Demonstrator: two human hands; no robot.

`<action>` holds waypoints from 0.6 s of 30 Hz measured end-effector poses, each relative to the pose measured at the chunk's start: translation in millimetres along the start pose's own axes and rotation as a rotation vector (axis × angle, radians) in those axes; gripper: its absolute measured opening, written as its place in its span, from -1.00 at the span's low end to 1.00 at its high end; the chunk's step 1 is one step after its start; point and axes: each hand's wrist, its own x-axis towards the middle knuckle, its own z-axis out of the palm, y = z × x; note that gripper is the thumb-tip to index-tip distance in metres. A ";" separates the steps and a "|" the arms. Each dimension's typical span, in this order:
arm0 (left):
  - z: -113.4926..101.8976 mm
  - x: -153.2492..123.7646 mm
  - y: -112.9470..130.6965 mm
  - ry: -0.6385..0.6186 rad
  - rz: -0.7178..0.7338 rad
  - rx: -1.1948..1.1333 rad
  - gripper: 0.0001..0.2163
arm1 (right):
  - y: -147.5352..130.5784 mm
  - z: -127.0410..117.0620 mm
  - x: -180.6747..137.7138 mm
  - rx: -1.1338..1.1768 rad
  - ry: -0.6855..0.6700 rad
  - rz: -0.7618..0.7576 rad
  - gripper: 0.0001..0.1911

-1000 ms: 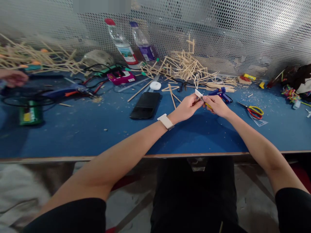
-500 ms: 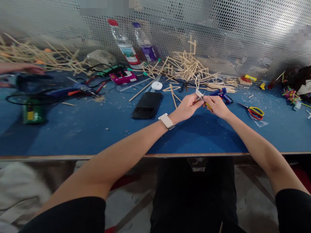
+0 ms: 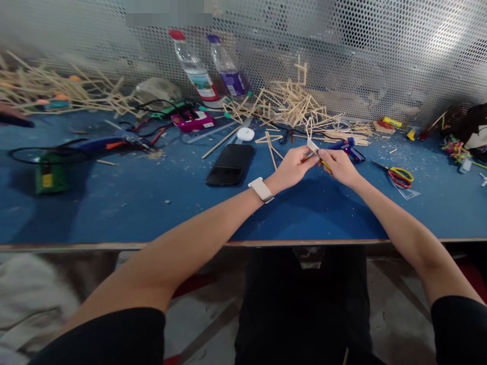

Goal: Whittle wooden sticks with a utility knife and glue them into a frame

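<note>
My right hand [image 3: 340, 165] is closed around a yellow-handled craft knife [image 3: 326, 165], mostly hidden by the fingers. Its pale, wide blade [image 3: 312, 147] points up and left between my hands. My left hand [image 3: 292, 168], with a light band on the wrist, pinches a thin wooden stick [image 3: 307, 156] against the blade; most of the stick is covered by fingers. Both hands meet just above the blue table [image 3: 182, 213]. A blue glue gun [image 3: 347, 147] lies right behind my right hand.
A black phone [image 3: 230, 166] and a white case [image 3: 245, 134] lie left of my hands. Scissors [image 3: 401, 175] rest at right. Behind are a stick pile [image 3: 292, 104], two bottles [image 3: 201, 83] and a magenta box [image 3: 192, 120]. Another person's hand [image 3: 8, 110] shows at far left.
At far left the other person's hand has drawn back toward the frame's edge with a dark object. My own hands have hardly moved.
</note>
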 end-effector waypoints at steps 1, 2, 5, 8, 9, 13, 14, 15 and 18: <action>0.1 0.0 -0.2 0.005 0.006 -0.002 -0.61 | -0.1 0.3 -0.3 -0.005 0.006 -0.002 0.00; 0.2 0.0 -0.1 0.010 0.011 -0.002 -0.60 | -0.1 0.8 -0.6 -0.011 0.014 -0.002 0.00; -0.3 -0.5 1.6 0.030 0.006 0.006 -0.60 | 1.2 2.5 -0.8 -0.015 0.037 0.006 0.00; -1.7 -1.1 3.1 0.065 -0.012 0.015 -0.64 | 3.2 3.6 -0.4 -0.024 0.057 0.007 -0.01; -1.9 -1.3 2.9 0.078 -0.023 0.010 -0.67 | 3.9 3.6 -0.3 -0.030 0.064 0.005 -0.01; -0.9 -1.3 -1.0 0.098 -0.118 -0.084 -0.76 | 6.8 2.5 0.2 -0.032 0.097 0.000 -0.03; -0.4 -1.2 -1.8 0.092 -0.139 -0.122 -0.78 | 7.6 2.0 0.4 -0.029 0.108 0.003 -0.04; 0.1 -1.1 -2.3 0.088 -0.153 -0.157 -0.80 | 8.5 1.6 0.6 -0.026 0.119 0.007 -0.05; 0.7 -0.8 -1.6 0.072 -0.159 -0.212 -0.81 | 10.9 0.9 1.6 -0.008 0.148 0.029 -0.07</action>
